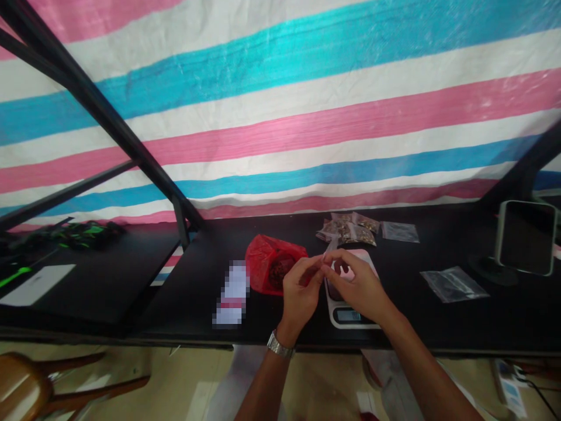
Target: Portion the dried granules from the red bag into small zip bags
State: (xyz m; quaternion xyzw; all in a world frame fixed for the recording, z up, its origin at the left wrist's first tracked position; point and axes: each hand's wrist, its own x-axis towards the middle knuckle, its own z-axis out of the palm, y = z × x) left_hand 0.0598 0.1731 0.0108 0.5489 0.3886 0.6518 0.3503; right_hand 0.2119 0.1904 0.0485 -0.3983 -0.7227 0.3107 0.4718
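Observation:
My left hand (pixel 300 289), with a metal-band watch at its wrist, and my right hand (pixel 358 285) meet at the fingertips. Pinched between them is a small clear plastic bag (pixel 332 245), its upper part showing above my fingers. Beneath my right hand lies a white kitchen scale (pixel 332 309) with a lit display; its digits are too small to read. Just left of my left hand, a red plastic bag (pixel 262 260) stands with its mouth open, showing dark contents. Behind the scale is a pile of small filled clear bags (pixel 353 230).
Flat clear bags (pixel 400 232) lie at the back right and nearer the front (pixel 454 285). A screen on a stand (pixel 526 237) stands at the right. A pixelated sheet (pixel 232 295) lies left of the red bag. Striped sheeting (pixel 307 134) hangs behind the black table (pixel 184 316).

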